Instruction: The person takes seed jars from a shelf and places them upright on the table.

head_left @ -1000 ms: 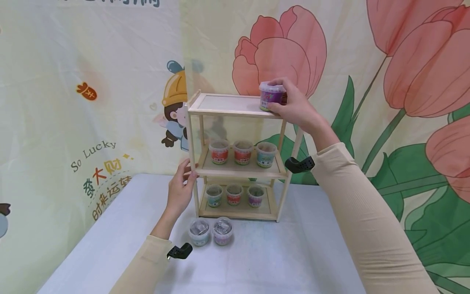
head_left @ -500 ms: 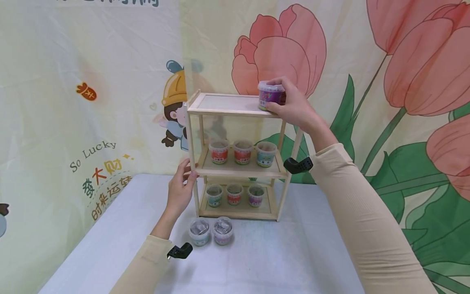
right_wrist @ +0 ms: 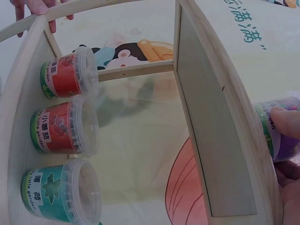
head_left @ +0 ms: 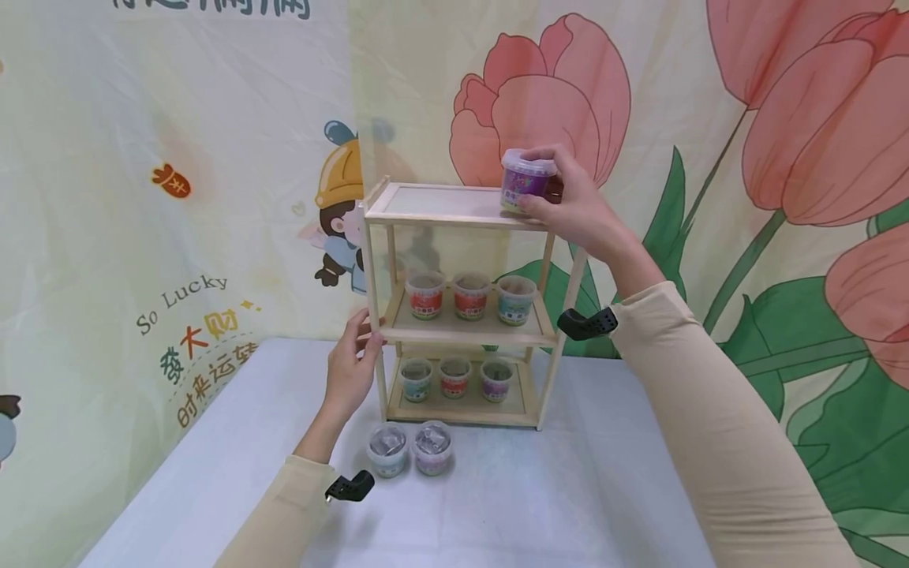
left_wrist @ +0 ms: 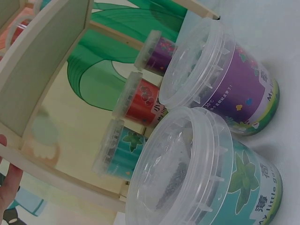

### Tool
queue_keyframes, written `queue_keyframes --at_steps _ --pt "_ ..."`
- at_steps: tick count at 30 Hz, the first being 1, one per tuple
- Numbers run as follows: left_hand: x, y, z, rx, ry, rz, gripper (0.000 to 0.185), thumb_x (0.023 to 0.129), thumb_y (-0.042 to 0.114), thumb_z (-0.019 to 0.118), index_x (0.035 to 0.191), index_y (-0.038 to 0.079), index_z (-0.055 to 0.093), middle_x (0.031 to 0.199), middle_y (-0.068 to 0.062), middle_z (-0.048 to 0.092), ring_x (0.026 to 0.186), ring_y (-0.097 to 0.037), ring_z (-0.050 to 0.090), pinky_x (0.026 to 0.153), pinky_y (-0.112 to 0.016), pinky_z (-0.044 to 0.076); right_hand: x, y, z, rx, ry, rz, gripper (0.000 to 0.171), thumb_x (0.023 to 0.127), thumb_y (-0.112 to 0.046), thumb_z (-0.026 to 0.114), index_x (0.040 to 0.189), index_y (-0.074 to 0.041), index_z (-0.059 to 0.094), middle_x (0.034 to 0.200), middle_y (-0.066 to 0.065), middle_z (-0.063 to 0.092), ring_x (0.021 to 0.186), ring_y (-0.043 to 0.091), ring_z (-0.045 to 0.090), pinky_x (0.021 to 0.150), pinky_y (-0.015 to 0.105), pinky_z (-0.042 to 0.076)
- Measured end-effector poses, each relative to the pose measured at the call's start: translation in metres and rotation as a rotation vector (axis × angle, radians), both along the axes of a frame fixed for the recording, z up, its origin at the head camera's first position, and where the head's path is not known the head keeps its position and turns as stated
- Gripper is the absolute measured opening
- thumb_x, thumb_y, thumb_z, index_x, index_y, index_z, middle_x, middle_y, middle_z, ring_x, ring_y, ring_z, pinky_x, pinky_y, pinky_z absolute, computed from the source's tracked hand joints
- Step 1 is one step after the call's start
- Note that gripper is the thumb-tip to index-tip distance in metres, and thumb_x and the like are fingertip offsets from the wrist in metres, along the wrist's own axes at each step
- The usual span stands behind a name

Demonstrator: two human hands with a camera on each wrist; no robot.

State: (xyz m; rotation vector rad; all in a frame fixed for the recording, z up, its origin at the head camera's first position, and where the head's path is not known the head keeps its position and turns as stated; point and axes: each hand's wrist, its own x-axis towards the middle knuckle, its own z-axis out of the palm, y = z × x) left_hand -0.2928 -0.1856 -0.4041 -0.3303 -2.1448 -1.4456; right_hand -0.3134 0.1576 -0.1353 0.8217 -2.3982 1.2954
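My right hand [head_left: 585,209] holds a purple-labelled lidded plastic cup [head_left: 521,185] at the right end of the top shelf of a wooden rack [head_left: 440,203]. The cup leans slightly; whether its base touches the shelf I cannot tell. In the right wrist view the thumb [right_wrist: 287,121] lies across its label. My left hand [head_left: 349,367] grips the rack's left post at the middle tier, thumb in front. Two red cups [head_left: 426,301] [head_left: 470,302] and a teal cup [head_left: 514,306] stand on the middle shelf.
On the bottom shelf stand teal [head_left: 416,385], red [head_left: 454,383] and purple [head_left: 495,385] cups. Before the rack, a teal cup [left_wrist: 248,183] and a purple cup [left_wrist: 239,89] sit side by side on the white table [head_left: 533,505]. A printed cloth [head_left: 248,158] hangs close behind.
The cup in my right hand has tilted slightly, its lid side rising a little. My left hand keeps its hold on the post. The head view has shifted very slightly.
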Motion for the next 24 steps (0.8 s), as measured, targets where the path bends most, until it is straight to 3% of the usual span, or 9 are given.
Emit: queue_keyframes --at_steps 9,24 --pt "0.0 0.0 0.0 -0.005 -0.005 0.004 0.049 0.112 0.027 0.057 0.159 0.026 0.044 0.141 -0.013 0.064 0.118 -0.034 0.07 0.098 -0.057 0.057 0.012 0.004 0.001 0.032 0.02 0.03 0.056 0.104 -0.009 0.066 0.153 -0.019 0.041 0.157 0.012 0.043 0.135 0.032 0.052 0.118 0.048 0.044" --pt "-0.002 -0.002 -0.002 -0.004 -0.01 0.001 0.049 0.112 0.028 0.057 0.159 0.029 0.044 0.142 -0.011 0.064 0.119 -0.033 0.069 0.098 -0.057 0.057 0.028 0.009 -0.009 0.033 0.045 0.082 0.056 0.103 0.001 0.066 0.152 -0.016 0.045 0.153 0.011 0.044 0.131 0.028 0.054 0.116 0.038 0.047"
